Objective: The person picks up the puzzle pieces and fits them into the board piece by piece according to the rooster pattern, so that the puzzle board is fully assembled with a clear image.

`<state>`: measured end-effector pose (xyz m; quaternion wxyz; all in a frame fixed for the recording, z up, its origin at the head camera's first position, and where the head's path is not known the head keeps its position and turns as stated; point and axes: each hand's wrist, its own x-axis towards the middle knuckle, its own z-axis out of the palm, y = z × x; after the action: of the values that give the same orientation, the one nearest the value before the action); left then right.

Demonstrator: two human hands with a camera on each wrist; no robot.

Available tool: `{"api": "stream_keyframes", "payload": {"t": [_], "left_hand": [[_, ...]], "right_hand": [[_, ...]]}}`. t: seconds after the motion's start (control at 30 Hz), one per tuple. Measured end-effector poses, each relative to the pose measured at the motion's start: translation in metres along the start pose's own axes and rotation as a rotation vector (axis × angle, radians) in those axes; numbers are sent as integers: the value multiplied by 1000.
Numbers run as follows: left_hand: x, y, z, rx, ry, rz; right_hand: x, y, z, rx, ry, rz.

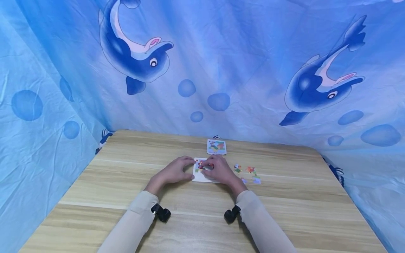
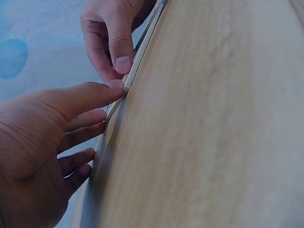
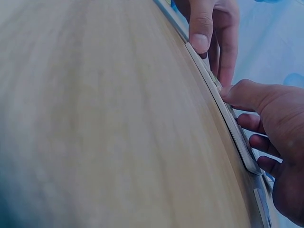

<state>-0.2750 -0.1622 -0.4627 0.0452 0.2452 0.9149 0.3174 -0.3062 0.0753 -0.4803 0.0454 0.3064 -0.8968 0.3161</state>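
Observation:
A white-framed jigsaw board (image 1: 199, 179) lies flat on the wooden table, with colourful pieces set in its left part. My left hand (image 1: 174, 170) grips the board's left side, thumb at the near corner and index finger toward the far one. Over the board, my right hand (image 1: 221, 170) pinches a small jigsaw piece (image 1: 201, 166) between thumb and index finger; the fingers partly hide it. In the right wrist view the right thumb (image 3: 242, 95) is close to the board's surface (image 3: 228, 121). The board shows only edge-on in both wrist views.
Loose jigsaw pieces lie right of the board: a green one (image 1: 238, 168), an orange-red one (image 1: 251, 170), a lilac one (image 1: 256, 180) and another partly behind the right wrist. A picture card (image 1: 216, 147) lies behind the board. A blue dolphin-printed curtain (image 1: 202, 63) hangs beyond the table (image 1: 284, 207).

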Motion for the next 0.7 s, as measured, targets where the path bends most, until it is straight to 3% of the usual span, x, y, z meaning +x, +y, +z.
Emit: {"api": "stream_keyframes", "payload": {"t": [0.23, 0.4, 0.7], "left_hand": [[1, 0, -1, 2, -1, -1], [1, -2, 1, 5, -6, -6], [0, -1, 1, -10, -1, -19]], "right_hand": [[1, 1, -1, 16, -4, 0], [-2, 5, -5, 90, -20, 57], [-24, 23, -45, 132, 26, 116]]}}
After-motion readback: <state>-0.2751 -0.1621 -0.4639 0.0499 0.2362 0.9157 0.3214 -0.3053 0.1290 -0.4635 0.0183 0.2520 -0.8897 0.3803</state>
